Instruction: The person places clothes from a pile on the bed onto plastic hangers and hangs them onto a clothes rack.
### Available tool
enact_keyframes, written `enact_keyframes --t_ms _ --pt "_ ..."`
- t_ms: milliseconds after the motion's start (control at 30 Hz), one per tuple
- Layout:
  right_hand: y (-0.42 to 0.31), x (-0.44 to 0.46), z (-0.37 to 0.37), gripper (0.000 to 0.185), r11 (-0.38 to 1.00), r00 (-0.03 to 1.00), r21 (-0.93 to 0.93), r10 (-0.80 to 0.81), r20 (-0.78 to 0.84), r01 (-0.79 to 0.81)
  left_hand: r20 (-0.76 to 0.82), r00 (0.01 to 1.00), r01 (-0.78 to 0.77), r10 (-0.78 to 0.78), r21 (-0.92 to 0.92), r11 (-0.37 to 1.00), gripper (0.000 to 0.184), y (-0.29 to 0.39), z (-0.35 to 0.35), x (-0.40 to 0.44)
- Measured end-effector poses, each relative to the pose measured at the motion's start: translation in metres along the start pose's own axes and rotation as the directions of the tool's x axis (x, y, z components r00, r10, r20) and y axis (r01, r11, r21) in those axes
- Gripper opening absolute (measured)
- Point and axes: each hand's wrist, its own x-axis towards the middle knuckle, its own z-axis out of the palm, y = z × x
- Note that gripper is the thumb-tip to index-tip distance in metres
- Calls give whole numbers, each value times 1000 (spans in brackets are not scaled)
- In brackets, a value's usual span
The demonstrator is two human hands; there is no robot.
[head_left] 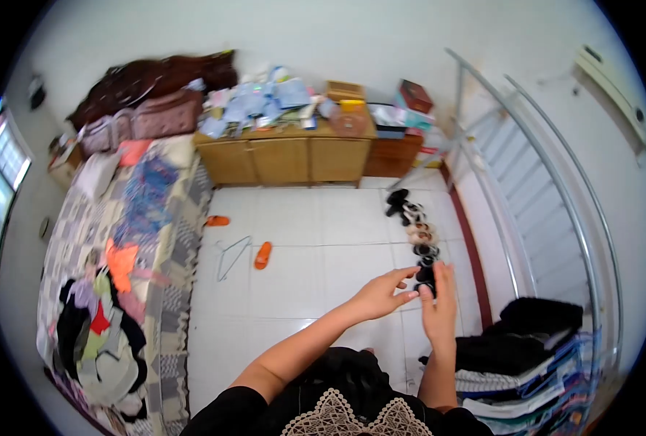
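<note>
Both of my hands are raised in front of me, close together and above the floor. My left hand [387, 294] points to the right with its fingers apart and nothing seen in them. My right hand [440, 298] is upright, fingers stretched out and thumb apart, also holding nothing that I can see. Between and behind the fingertips shows a black shoe [426, 275], partly covered by the hands; it appears to be on the floor below. Past it runs a row of shoes, among them a pale pair [422, 234] and a black pair [396, 201].
A bed [178, 291] with heaped clothes [101, 341] lies left. Orange slippers [263, 255] and a wire hanger [233, 258] are on the tiled floor. A wooden cabinet [283, 161] bears papers. At right, hung clothes [515, 352] stand by a metal bed frame [548, 145].
</note>
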Motion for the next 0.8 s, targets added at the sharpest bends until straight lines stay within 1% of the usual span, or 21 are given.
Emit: enact_keyframes --t_ms 67,100,133,200,267,300,333,367,400,433,500,533,600,633,667,700,733,800 --pt "-36 8 52 44 985 986 141 -114 124 96 -132 991 34 -34 -5 999 57 -11 -47 -41" --pt "-57 12 75 40 978 977 176 -142 159 114 -210 976 66 -60 19 998 57 -16 -69 -62" --pt "-78 15 95 40 969 966 201 -183 185 146 -287 954 100 -84 40 994 57 -20 -90 -83" --pt "-120 18 131 38 935 926 299 -271 265 188 -399 906 155 -138 11 988 55 -23 -127 -128" --pt "-159 18 162 38 909 878 337 -356 321 245 -526 817 201 -236 -125 972 50 -31 -157 -170" --pt "-175 17 177 38 881 840 386 -414 351 273 -587 765 209 -265 -163 964 47 -32 -168 -188" --pt "-192 17 191 39 852 799 433 -469 376 296 -619 736 216 -275 -171 961 47 -40 -178 -206" --pt "-208 16 204 39 836 774 454 -498 391 308 -676 698 160 -236 -174 972 46 -55 -187 -223" --pt "-221 14 216 39 815 728 490 -534 430 308 -729 655 105 -199 -173 979 46 -61 -195 -239" --pt "-234 13 228 40 796 677 523 -567 469 304 -753 623 109 -210 -182 977 46 -66 -203 -254" --pt "-253 10 255 40 768 609 559 -614 502 314 -804 552 49 -222 -235 971 44 -70 -218 -281" --pt "-262 10 269 39 750 569 579 -640 515 320 -824 517 48 -232 -243 969 44 -72 -223 -292" --pt "-282 12 297 39 725 513 613 -673 532 315 -844 439 31 -307 -328 944 42 -76 -236 -313" --pt "-291 13 311 38 717 488 628 -683 544 302 -860 398 24 -319 -337 941 42 -79 -244 -322" --pt "-300 16 326 38 706 446 642 -699 560 301 -863 379 42 -334 -344 938 42 -83 -254 -329" --pt "-310 21 344 37 681 416 662 -725 550 313 -864 362 61 -351 -354 933 42 -90 -260 -337" --pt "-322 25 361 36 649 390 687 -755 528 326 -876 321 58 -359 -360 931 42 -99 -268 -343" --pt "-349 34 392 34 611 348 729 -786 511 309 -916 289 50 -277 -275 960 42 -119 -298 -357"
